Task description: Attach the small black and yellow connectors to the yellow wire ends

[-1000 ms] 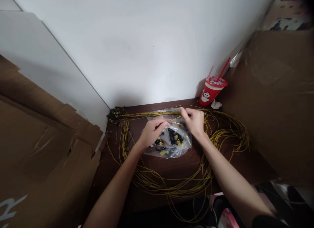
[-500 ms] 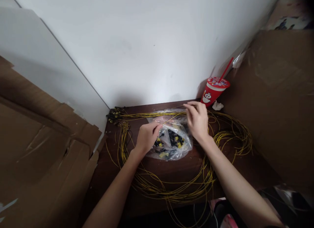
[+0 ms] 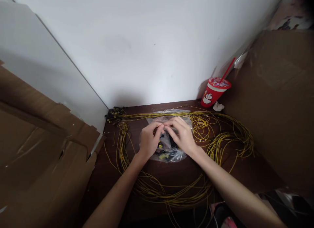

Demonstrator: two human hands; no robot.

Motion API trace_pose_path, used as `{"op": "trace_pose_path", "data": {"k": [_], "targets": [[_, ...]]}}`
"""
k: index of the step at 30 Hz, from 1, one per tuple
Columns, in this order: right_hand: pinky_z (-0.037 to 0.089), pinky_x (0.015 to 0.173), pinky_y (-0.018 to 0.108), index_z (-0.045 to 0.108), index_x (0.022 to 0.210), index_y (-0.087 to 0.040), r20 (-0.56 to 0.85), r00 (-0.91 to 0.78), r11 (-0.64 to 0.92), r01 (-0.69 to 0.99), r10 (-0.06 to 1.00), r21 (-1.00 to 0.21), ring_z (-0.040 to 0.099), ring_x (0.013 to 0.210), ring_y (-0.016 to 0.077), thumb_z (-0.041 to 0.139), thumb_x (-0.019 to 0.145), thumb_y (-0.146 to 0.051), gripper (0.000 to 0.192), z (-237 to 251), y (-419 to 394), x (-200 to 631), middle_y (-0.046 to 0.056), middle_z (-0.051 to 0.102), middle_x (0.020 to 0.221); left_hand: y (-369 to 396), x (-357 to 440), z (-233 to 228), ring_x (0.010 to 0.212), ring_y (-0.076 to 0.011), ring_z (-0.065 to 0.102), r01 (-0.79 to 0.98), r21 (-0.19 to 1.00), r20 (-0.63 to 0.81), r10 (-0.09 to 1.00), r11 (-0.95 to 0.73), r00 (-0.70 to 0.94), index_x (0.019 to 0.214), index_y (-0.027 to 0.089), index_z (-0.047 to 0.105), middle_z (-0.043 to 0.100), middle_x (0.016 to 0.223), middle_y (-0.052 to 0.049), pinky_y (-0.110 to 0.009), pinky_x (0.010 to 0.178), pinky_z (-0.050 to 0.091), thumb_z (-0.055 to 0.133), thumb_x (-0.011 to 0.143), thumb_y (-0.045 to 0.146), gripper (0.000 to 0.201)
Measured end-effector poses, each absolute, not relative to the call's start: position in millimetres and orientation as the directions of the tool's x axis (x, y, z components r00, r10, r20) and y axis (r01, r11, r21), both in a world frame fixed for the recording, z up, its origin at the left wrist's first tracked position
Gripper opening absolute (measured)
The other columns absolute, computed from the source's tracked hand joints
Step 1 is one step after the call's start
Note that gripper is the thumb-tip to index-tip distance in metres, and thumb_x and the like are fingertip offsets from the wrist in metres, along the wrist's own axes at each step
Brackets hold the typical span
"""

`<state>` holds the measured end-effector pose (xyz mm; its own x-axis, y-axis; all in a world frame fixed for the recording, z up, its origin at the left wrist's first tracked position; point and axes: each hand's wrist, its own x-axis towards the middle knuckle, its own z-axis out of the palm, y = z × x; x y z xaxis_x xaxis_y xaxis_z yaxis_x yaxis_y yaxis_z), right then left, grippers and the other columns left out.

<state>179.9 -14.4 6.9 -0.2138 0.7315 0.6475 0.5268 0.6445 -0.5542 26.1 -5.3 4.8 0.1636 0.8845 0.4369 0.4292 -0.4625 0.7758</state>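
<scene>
My left hand [image 3: 149,141] and my right hand [image 3: 181,136] meet fingertip to fingertip above a clear plastic bag [image 3: 169,152] of small black and yellow parts. The fingers of both hands pinch together at one spot; whatever sits between them is too small to make out. The bag lies on a dark brown table [image 3: 115,172]. A big loop of yellow wires [image 3: 220,139] circles the bag and both hands, and one end of the bundle ends in dark connectors [image 3: 112,115] at the table's far left corner.
A red paper cup [image 3: 214,92] with a red straw stands at the far right corner beside a crumpled white tissue [image 3: 218,106]. Cardboard sheets [image 3: 44,156] lean at the left, a large cardboard box [image 3: 277,100] at the right. A white wall closes the back.
My right hand has come down from the far side of the wire loop and moved left to meet my left hand over the bag. The yellow wire stretched between them is no longer visible.
</scene>
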Motion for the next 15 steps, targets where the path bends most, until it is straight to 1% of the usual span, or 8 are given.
{"op": "trace_pose_path", "data": {"k": [3,7,9,15], "targets": [[0.044,0.075,0.033,0.060,0.085,-0.020,0.627,-0.199,0.622,0.522,0.754,-0.583,0.053,0.083,0.0181,0.049,0.092,-0.020,0.013,6.6,-13.2,180.3,0.005,0.061,0.085,-3.1,27.2,1.7,0.063,-0.0120,0.061,0.321,0.852,0.395,0.910,-0.414,0.124,0.080,0.017,0.065,0.066,0.068,0.001,-0.022,0.063,0.046,0.055,0.086,0.027,0.015],[0.044,0.073,0.032,0.059,0.083,-0.018,0.605,-0.167,0.592,0.517,0.778,-0.618,0.053,0.080,0.0172,0.049,0.091,-0.021,0.013,4.7,-12.4,178.7,0.004,0.060,0.082,0.4,27.5,-3.3,0.073,-0.0142,0.065,0.187,0.902,0.373,0.921,-0.388,0.113,0.084,0.017,0.066,0.070,0.081,-0.002,-0.024,0.067,0.050,0.062,0.080,0.026,0.010],[0.044,0.073,0.031,0.059,0.083,-0.018,0.600,-0.151,0.582,0.513,0.785,-0.632,0.054,0.079,0.0169,0.050,0.091,-0.021,0.012,4.0,-12.4,178.2,0.004,0.060,0.082,1.0,27.1,-3.1,0.075,-0.0146,0.066,0.158,0.911,0.371,0.924,-0.381,0.092,0.085,0.017,0.065,0.070,0.085,-0.003,-0.024,0.067,0.051,0.065,0.077,0.025,0.011],[0.044,0.072,0.031,0.058,0.082,-0.019,0.601,-0.111,0.566,0.502,0.792,-0.654,0.054,0.077,0.0160,0.050,0.090,-0.020,0.012,5.1,-13.3,178.4,0.003,0.060,0.081,-0.2,24.8,3.5,0.076,-0.0143,0.066,0.134,0.915,0.380,0.925,-0.380,0.022,0.082,0.017,0.066,0.070,0.081,-0.003,-0.023,0.067,0.051,0.065,0.077,0.025,0.010]]}}
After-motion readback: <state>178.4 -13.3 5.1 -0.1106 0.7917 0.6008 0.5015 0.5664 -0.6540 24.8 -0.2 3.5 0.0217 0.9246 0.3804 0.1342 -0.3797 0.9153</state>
